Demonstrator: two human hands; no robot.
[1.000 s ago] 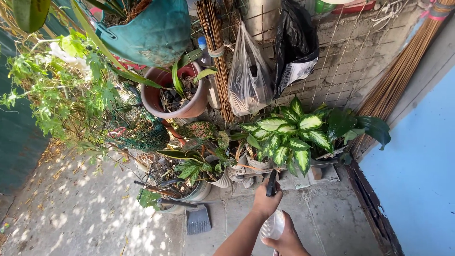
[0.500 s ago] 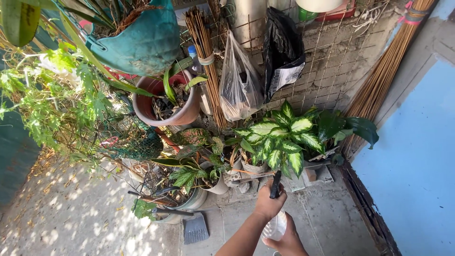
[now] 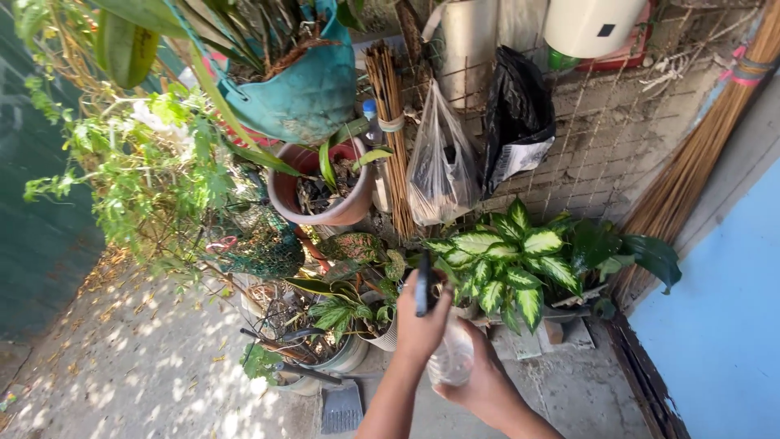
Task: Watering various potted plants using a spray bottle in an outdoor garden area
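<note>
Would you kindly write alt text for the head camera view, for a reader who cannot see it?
Two bare hands hold a clear spray bottle: the left hand grips its black nozzle, the right hand cups its base. It points toward a variegated green-and-cream plant among potted plants along a block wall.

From here I can't make out the clear bottle's (image 3: pixel 452 359) base behind my right hand (image 3: pixel 481 384), my left hand (image 3: pixel 419 325) hides the black sprayer's (image 3: pixel 422 282) trigger, and both forearms leave the bottom edge.
</note>
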